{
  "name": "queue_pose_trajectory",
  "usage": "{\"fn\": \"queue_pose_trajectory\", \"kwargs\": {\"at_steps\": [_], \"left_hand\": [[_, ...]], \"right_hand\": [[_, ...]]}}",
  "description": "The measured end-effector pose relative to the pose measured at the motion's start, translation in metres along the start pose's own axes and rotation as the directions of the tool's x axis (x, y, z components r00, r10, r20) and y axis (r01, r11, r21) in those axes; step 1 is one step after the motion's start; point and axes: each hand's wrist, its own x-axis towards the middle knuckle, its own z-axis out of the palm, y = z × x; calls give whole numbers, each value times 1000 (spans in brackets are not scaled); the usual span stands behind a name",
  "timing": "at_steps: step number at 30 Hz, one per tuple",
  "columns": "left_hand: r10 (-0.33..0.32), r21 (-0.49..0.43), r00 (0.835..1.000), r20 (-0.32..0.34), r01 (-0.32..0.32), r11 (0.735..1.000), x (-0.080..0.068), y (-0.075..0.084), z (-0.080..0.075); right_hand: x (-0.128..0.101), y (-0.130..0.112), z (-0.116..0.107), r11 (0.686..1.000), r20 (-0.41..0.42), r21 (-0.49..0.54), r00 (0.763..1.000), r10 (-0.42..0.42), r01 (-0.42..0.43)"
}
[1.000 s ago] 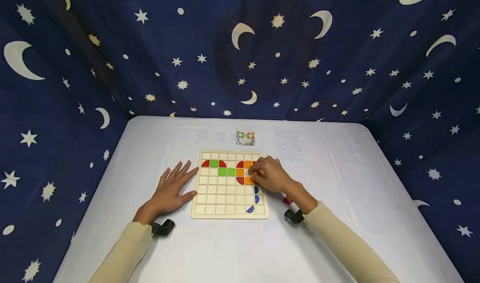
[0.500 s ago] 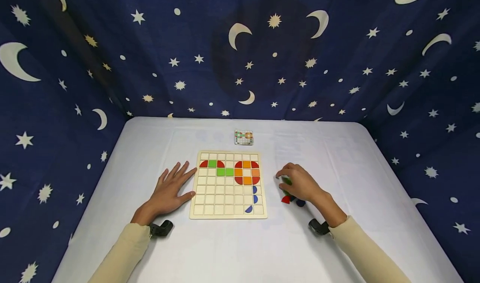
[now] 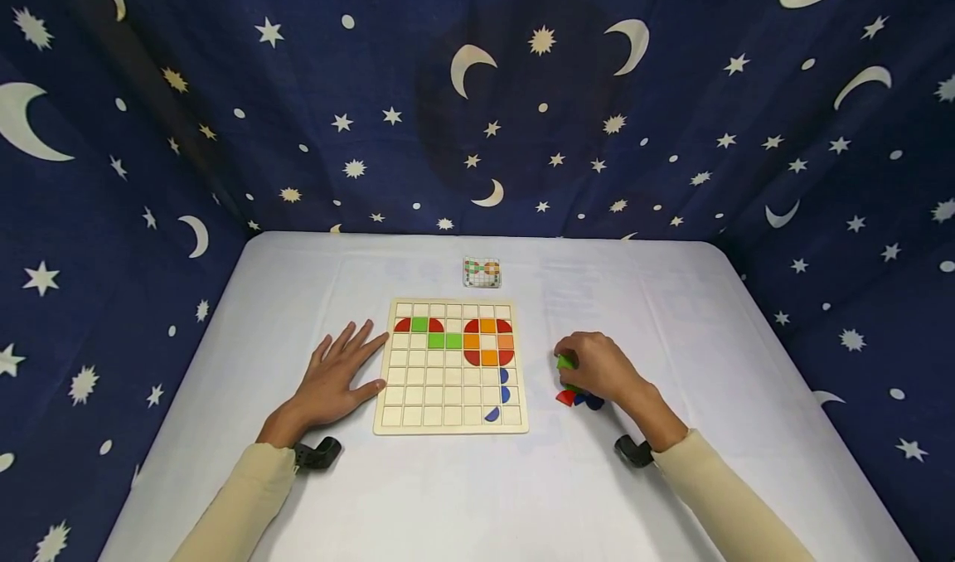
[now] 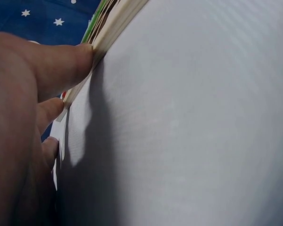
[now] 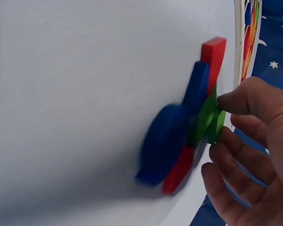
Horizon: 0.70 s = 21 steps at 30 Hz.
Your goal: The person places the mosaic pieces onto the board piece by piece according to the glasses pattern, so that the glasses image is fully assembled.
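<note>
The left hand lies flat with fingers spread on the bench, thumb and fingertips touching the left edge of the wooden board. The right hand, right of the board, pinches a green block at the far side of a small pile of red and blue blocks. The bench wears a white cloth. A small card lies beyond the board. Dark blue curtains printed with moons and stars close in the left, far and right sides.
</note>
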Motion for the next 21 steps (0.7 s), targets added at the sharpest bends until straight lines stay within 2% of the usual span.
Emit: {"fn": "queue_pose_trajectory", "kwargs": {"at_steps": [5,10,13,16,21], "left_hand": [[4,-9,1000,-1,-4,1000,0,0,0],[6,-7,1000,4,-6,1000,-1,-2,1],[7,-8,1000,-1,-7,1000,-1,-3,1],[14,-18,1000,-14,-14,1000,-1,-3,0],[46,-38,998,-41,-47,998,-1,-2,1]], "right_hand": [[12,-12,4,996,-48,-65,997,-65,62],[34,-40,9,983,-57,-66,983,-173,169],[53,-65,14,959,-59,-49,958,-281,279],[74,-91,23,922,-53,-32,920,-388,386],[102,-130,37,886,-18,-39,886,-463,462]]}}
